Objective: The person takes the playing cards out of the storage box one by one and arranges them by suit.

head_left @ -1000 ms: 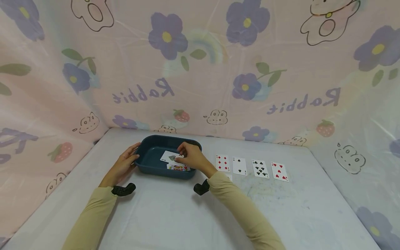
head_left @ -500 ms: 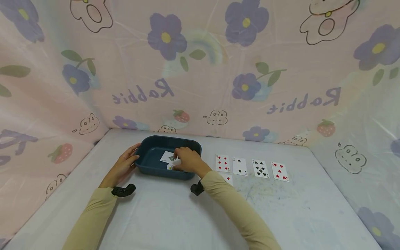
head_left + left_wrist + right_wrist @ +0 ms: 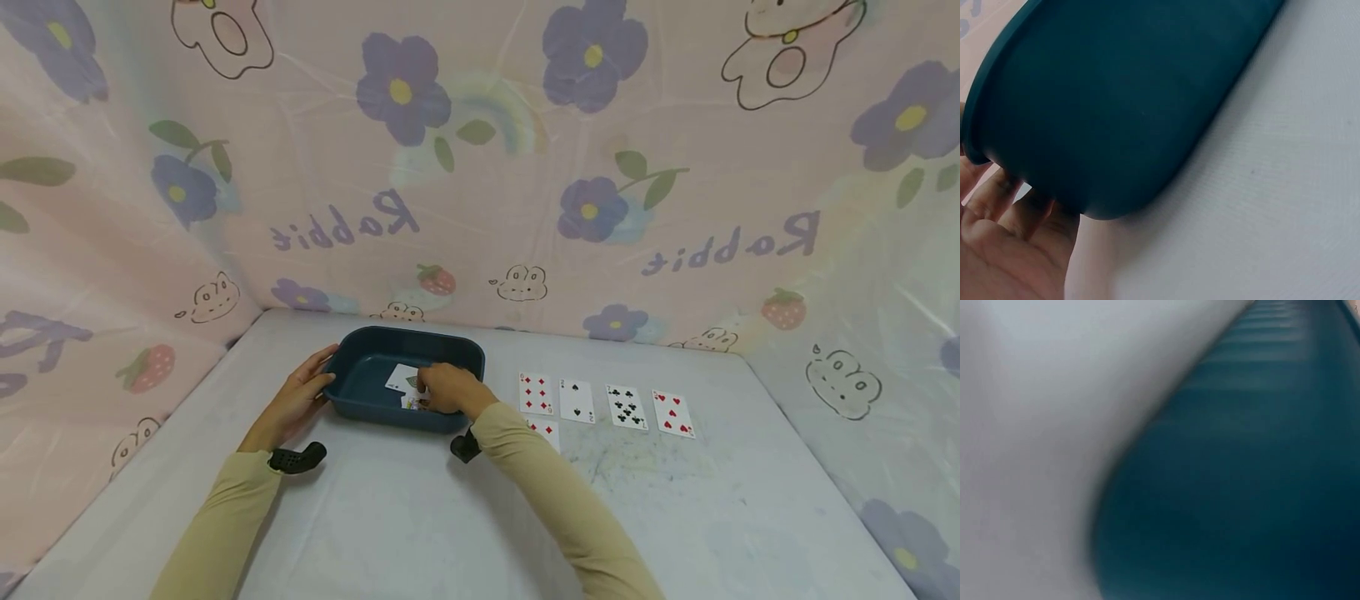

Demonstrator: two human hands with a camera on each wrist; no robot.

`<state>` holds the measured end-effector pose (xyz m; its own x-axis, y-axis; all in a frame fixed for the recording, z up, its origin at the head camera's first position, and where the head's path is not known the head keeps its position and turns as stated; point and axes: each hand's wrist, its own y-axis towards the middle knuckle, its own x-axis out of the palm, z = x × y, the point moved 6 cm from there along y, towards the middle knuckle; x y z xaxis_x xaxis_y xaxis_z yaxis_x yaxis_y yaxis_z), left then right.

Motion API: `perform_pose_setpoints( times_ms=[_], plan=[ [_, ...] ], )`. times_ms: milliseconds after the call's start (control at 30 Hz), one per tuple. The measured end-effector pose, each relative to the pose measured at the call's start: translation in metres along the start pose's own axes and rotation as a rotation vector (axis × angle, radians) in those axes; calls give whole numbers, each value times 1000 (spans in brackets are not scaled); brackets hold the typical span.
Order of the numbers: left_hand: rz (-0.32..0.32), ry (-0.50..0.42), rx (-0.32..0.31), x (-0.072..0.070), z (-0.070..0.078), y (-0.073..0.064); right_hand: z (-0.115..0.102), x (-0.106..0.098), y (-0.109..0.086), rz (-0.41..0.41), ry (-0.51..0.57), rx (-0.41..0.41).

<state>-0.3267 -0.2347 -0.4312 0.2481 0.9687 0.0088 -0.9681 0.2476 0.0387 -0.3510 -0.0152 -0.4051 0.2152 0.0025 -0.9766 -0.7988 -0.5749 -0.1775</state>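
Note:
A dark teal plastic basin [image 3: 375, 414] sits on the white-covered table. My left hand [image 3: 295, 398] grips its left end, thumb at the rim; in the left wrist view, its fingers [image 3: 1019, 215] lie against the outer wall. Reaching into the basin's right side, my right hand [image 3: 450, 389] has its fingers bent down over the cards. An ace of spades [image 3: 402, 377] lies face up inside, and a face card [image 3: 410, 402] shows partly beneath the fingertips. Whether the fingers pinch a card is hidden. Only the basin's outer wall and the table fill the right wrist view.
Right of the basin lie a six of diamonds [image 3: 536, 394], a two of spades [image 3: 576, 402], a clubs card [image 3: 627, 407] and a hearts card [image 3: 672, 413] in a row. Another diamonds card [image 3: 546, 432] lies partly under my right sleeve. Patterned cloth [image 3: 480, 167] surrounds the table.
My right hand has moved from the ace's right edge down toward the face card and now covers much of it. The left hand stays on the basin.

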Motion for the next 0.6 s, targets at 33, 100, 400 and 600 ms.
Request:
perform_pose_setpoints(
  times_ms=[33, 100, 400, 600],
  plan=[
    [-1, -1, 2, 0, 0, 0, 0, 1, 0, -6, 4, -2],
    [-4, -5, 6, 0, 0, 0, 0, 2, 1, -11, 9, -8],
    [-4, 3, 18, -1, -1, 0, 0, 3, 4, -17, 84, -43],
    [-1, 23, 18, -1, -2, 1, -3, 1, 4, 7, 85, -57]
  ],
)
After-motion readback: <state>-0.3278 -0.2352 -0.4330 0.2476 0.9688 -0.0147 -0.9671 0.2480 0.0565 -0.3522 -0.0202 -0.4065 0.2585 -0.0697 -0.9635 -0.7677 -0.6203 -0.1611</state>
